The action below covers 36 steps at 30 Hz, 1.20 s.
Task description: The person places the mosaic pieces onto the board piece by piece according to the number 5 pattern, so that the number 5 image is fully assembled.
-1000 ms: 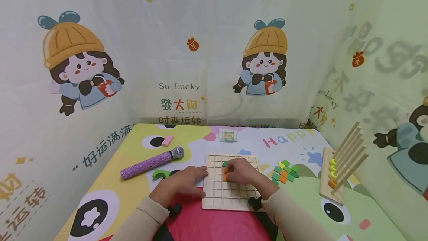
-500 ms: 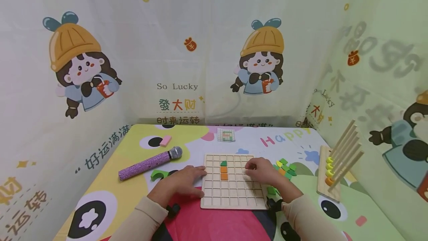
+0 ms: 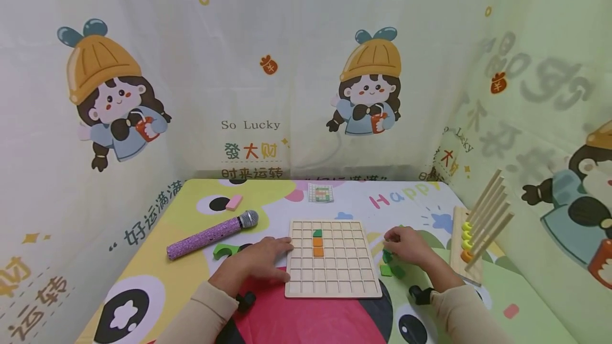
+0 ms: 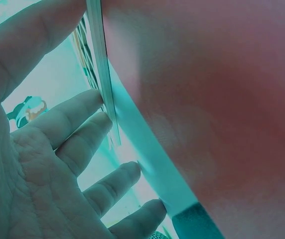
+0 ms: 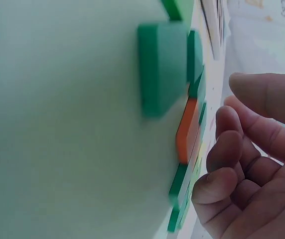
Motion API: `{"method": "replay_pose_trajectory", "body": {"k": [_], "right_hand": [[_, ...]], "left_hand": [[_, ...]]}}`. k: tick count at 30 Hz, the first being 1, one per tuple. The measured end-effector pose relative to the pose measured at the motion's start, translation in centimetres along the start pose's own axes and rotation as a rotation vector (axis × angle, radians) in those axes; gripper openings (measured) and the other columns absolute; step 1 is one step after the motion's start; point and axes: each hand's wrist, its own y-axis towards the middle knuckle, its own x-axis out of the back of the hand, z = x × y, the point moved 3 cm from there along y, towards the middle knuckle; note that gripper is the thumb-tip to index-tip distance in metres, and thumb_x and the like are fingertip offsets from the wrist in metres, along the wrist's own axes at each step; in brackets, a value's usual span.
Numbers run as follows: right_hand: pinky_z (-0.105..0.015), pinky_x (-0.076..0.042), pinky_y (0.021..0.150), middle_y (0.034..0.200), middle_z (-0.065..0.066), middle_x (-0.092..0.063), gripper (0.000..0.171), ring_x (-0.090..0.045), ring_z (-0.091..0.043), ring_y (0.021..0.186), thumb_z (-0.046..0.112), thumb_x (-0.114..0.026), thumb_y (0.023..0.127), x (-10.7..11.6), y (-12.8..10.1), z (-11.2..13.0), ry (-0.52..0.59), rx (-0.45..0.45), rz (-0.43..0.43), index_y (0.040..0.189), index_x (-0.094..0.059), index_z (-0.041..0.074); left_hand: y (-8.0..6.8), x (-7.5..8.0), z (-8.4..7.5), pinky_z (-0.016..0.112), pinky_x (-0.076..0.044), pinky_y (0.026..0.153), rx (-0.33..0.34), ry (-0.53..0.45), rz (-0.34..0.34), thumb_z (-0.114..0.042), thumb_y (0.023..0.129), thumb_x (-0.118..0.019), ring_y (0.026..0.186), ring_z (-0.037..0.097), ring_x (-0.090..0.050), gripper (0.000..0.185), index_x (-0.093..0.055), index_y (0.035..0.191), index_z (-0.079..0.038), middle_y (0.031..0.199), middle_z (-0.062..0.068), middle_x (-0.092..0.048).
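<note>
Currently: right hand [image 3: 406, 246], fingers loosely curled and holding nothing, over tile pile [image 3: 389, 268] right of grid board [image 3: 333, 259]; left hand [image 3: 268, 259] flat against board's left edge.

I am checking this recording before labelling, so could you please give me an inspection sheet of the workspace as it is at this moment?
Surface: table under a bright cartoon-printed cover.
Job's things: wooden grid board lies flat, with one green tile above two orange tiles in its cells; loose green tiles right of the board, one orange among them in the right wrist view.
Clutter: purple glitter microphone, pink block, green arch piece, pattern card, wooden peg rack with rings.
Hands: left hand rests flat at the board's left edge, fingers straight; right hand over the loose tiles, fingers curled, holding nothing.
Cables: nothing seen.
Surroundings: cartoon-printed curtains on three sides.
</note>
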Motion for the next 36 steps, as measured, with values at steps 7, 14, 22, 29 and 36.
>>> {"method": "replay_pose_trajectory", "body": {"k": [7, 14, 22, 29, 36], "right_hand": [[-0.037, -0.053, 0.073, 0.095, -0.009, -0.072, 0.023, -0.062, -0.020, 0.084, 0.013, -0.073, 0.090, 1.0, 0.0, -1.9, -0.113, -0.024, -0.037, 0.107, -0.075, -0.002], [-0.033, -0.048, 0.066, 0.087, -0.007, -0.067, 0.020, -0.055, -0.019, 0.076, 0.012, -0.074, 0.092, 1.4, -0.1, -2.5, -0.113, -0.061, -0.026, 0.104, -0.073, -0.003], [-0.033, -0.049, 0.067, 0.089, -0.009, -0.070, 0.022, -0.059, -0.021, 0.077, 0.015, -0.072, 0.092, 1.5, 0.3, -2.5, -0.142, -0.122, -0.018, 0.105, -0.072, -0.003], [-0.035, -0.050, 0.066, 0.087, -0.008, -0.071, 0.022, -0.058, -0.021, 0.074, 0.017, -0.073, 0.093, 1.5, 0.6, -2.3, -0.187, -0.133, -0.016, 0.101, -0.073, -0.004], [-0.036, -0.050, 0.069, 0.086, -0.009, -0.068, 0.020, -0.058, -0.023, 0.078, 0.017, -0.073, 0.092, 1.5, 0.7, -2.1, -0.209, -0.179, -0.017, 0.098, -0.070, -0.002]], "left_hand": [[0.0, 0.1, -0.2, 0.054, -0.041, 0.117, 0.012, -0.010, 0.009, -0.041, 0.083, -0.083, 0.147, 0.037, -0.042, 0.075, -0.057, 0.148, -0.015, 0.162, 0.006, -0.046], [-0.1, 0.2, -0.3, 0.055, -0.041, 0.117, 0.015, -0.016, 0.010, -0.041, 0.083, -0.083, 0.147, 0.037, -0.042, 0.075, -0.057, 0.149, -0.015, 0.162, 0.005, -0.046], [-0.1, 0.2, -0.3, 0.053, -0.044, 0.114, 0.006, -0.020, 0.003, -0.040, 0.083, -0.083, 0.145, 0.035, -0.044, 0.074, -0.058, 0.148, -0.015, 0.161, 0.005, -0.047], [-0.2, 0.1, -0.3, 0.053, -0.044, 0.115, 0.005, -0.012, -0.001, -0.041, 0.083, -0.083, 0.145, 0.035, -0.045, 0.075, -0.058, 0.148, -0.014, 0.161, 0.006, -0.047], [-0.1, 0.0, -0.1, 0.053, -0.043, 0.115, 0.004, -0.009, -0.005, -0.041, 0.083, -0.082, 0.146, 0.036, -0.044, 0.075, -0.058, 0.148, -0.015, 0.161, 0.006, -0.047]]}}
